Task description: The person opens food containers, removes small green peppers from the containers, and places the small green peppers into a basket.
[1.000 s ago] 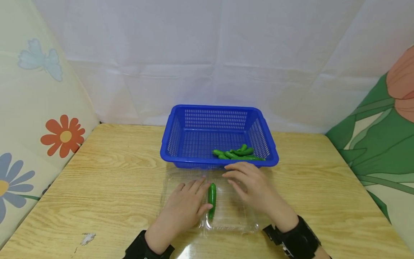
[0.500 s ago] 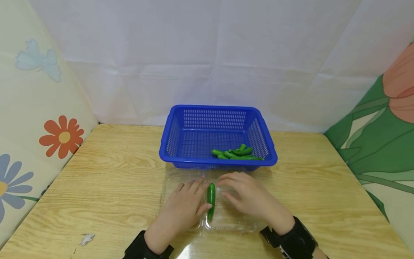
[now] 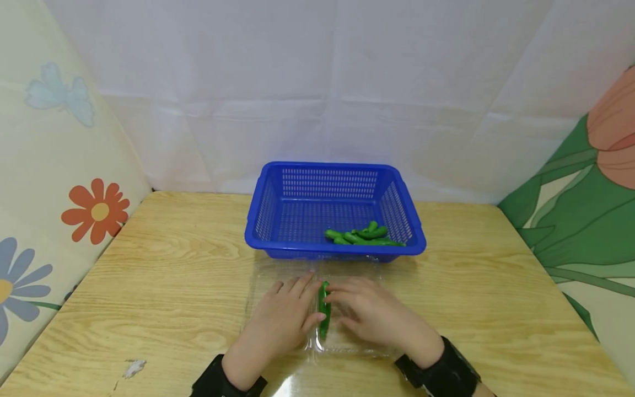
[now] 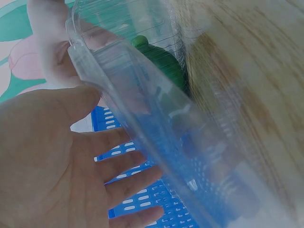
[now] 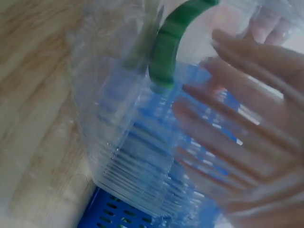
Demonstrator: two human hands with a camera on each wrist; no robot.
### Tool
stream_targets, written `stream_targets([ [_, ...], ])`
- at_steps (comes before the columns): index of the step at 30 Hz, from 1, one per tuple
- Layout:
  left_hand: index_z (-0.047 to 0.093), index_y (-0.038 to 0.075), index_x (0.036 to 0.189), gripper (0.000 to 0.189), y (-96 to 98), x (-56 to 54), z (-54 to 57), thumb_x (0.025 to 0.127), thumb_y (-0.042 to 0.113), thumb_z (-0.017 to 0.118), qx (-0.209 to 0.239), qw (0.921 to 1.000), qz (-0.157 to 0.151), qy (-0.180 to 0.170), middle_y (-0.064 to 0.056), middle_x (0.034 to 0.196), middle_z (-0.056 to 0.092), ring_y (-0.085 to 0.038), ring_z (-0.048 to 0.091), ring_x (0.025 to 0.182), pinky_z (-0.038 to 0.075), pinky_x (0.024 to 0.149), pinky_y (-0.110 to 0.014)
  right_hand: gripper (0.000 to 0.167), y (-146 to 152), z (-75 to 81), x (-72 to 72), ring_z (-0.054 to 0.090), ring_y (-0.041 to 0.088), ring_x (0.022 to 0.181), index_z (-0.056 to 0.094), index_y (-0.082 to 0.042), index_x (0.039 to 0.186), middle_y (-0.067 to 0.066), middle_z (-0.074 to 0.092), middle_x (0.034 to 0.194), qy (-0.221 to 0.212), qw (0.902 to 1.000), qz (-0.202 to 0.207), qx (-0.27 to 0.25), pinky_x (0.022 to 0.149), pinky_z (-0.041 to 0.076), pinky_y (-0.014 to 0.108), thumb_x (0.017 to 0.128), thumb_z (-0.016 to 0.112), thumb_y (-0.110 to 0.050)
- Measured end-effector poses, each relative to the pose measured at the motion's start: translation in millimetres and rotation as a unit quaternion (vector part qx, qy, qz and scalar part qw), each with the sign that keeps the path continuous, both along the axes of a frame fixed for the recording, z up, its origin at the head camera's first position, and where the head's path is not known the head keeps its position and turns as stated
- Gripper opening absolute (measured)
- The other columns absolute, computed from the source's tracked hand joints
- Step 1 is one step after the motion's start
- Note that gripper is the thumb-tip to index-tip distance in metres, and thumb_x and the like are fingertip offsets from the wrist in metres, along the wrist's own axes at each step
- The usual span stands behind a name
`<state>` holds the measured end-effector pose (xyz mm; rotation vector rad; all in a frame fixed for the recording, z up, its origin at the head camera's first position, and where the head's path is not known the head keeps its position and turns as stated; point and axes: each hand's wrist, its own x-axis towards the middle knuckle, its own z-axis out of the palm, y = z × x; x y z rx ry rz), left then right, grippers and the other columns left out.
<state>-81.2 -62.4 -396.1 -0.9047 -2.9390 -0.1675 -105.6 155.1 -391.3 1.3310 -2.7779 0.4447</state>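
Note:
One green chili pepper lies lengthwise along the left side of the right half of an opened clear plastic clamshell box. My left hand rests over the box's middle fold, its fingers straight and its thumb tip beside the pepper. From the other side, my right hand reaches over the box, fingertips overlapping the pepper in the head view. The right wrist view has its fingers extended, with a gap between them and the pepper. Through the clear wall, the left wrist view shows the pepper's stem end.
A blue plastic basket stands just behind the box, with several green peppers heaped in its front right corner. The wooden table has a chipped patch at front left. A white cloth backdrop rises behind.
My right hand has come down and leftward from near the basket's front rim to the pepper. The left hand and the pepper have stayed in place.

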Motion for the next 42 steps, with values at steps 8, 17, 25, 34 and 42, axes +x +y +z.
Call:
stream_targets([
  [8, 0.043, 0.009, 0.149, 0.061, 0.4, 0.9, 0.9, 0.102, 0.046, 0.049, -0.002, 1.0000, -0.001, -0.005, -0.011, 0.152, 0.042, -0.028, 0.047, 0.134, 0.042, 0.107, -0.048, 0.040, -3.6, -4.0, 4.9, 0.056, 0.027, 0.123, 0.069, -0.013, 0.121, 0.006, 0.063, 0.132, -0.008, 0.9993, -0.021, 0.029, 0.109, 0.039, 0.052, 0.084, 0.079, -0.024],
  [17, 0.045, 0.008, 0.148, 0.061, 0.1, 0.7, -0.4, 0.101, 0.046, 0.051, -0.001, 1.0000, -0.001, 0.005, -0.011, 0.151, 0.044, -0.028, 0.048, 0.133, 0.043, 0.106, -0.048, 0.034, -10.5, -9.6, 8.8, 0.056, 0.028, 0.124, 0.071, -0.013, 0.116, 0.008, 0.061, 0.133, 0.016, 0.9989, -0.021, 0.039, 0.107, 0.042, 0.051, 0.085, 0.077, -0.023],
  [25, 0.045, 0.007, 0.148, 0.061, -0.1, 0.5, -0.9, 0.101, 0.046, 0.050, 0.000, 1.0000, 0.002, 0.004, -0.011, 0.152, 0.043, -0.028, 0.047, 0.133, 0.043, 0.106, -0.048, 0.033, -13.1, -13.5, 8.9, 0.056, 0.026, 0.122, 0.072, -0.013, 0.113, 0.008, 0.062, 0.131, 0.057, 0.9975, -0.017, 0.037, 0.106, 0.043, 0.049, 0.081, 0.079, -0.021],
  [34, 0.046, 0.008, 0.147, 0.059, -0.2, 0.7, -0.6, 0.102, 0.045, 0.050, 0.004, 1.0000, 0.000, 0.003, -0.011, 0.151, 0.044, -0.028, 0.047, 0.133, 0.043, 0.106, -0.047, 0.029, -13.1, -16.7, 8.5, 0.056, 0.027, 0.122, 0.072, -0.014, 0.108, 0.010, 0.062, 0.131, 0.078, 0.9964, -0.017, 0.027, 0.105, 0.044, 0.050, 0.081, 0.080, -0.020],
  [42, 0.047, 0.008, 0.146, 0.059, -0.1, 0.9, 0.0, 0.101, 0.045, 0.051, 0.007, 1.0000, 0.000, 0.003, -0.011, 0.151, 0.044, -0.028, 0.047, 0.134, 0.043, 0.106, -0.048, 0.035, -12.7, -18.7, 7.0, 0.057, 0.025, 0.117, 0.072, -0.011, 0.113, 0.008, 0.063, 0.123, 0.108, 0.9925, -0.034, 0.046, 0.103, 0.045, 0.047, 0.081, 0.080, -0.023],
])
